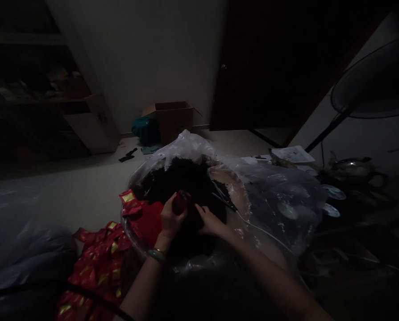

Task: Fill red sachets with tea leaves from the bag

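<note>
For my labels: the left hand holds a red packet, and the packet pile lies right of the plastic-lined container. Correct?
No: the head view shows the packet pile left of the plastic-lined container. The left hand does hold a red packet.

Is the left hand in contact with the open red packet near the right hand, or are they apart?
Touching. The head view shows the left hand gripping the packet, with no gap between them.

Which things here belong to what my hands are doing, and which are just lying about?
Likely belongs:
red packet in left hand
dark heap by right hand
round plastic-lined container
corded tool
piled red packets

Apparently just around:
cardboard box
teal bundle
standing fan
</note>
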Demonstrator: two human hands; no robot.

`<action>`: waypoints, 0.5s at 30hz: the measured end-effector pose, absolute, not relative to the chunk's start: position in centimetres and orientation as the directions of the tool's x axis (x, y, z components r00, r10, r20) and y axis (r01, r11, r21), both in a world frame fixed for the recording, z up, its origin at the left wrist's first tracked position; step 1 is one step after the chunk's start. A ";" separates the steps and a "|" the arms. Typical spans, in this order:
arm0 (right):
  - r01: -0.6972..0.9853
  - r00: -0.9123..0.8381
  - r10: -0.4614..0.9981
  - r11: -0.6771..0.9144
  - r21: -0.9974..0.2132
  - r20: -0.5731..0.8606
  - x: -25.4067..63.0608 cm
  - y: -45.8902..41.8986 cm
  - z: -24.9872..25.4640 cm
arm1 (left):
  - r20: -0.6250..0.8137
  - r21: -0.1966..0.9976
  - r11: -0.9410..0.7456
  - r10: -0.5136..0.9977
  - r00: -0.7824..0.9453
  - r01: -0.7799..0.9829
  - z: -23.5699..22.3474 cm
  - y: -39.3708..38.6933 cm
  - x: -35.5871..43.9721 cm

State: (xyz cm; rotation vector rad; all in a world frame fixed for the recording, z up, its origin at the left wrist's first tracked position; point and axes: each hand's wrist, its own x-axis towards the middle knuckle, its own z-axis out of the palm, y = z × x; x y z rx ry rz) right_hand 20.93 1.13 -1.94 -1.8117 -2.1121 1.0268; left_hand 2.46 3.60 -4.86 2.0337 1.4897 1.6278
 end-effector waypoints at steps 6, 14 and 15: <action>0.733 -0.197 0.979 0.117 -0.670 -0.045 20.7 1.7 -2.4 | 0.652 0.655 -0.486 0.751 -0.108 0.578 -5.0 3.6 2.5; 0.630 -0.151 0.988 0.113 -0.768 0.021 22.8 3.9 1.4 | 0.649 0.664 -0.493 0.754 -0.105 0.561 -5.1 3.6 2.5; 0.608 -0.145 0.988 0.124 -0.784 0.044 22.9 4.2 2.5 | 0.649 0.663 -0.497 0.754 -0.099 0.559 -5.2 3.6 2.5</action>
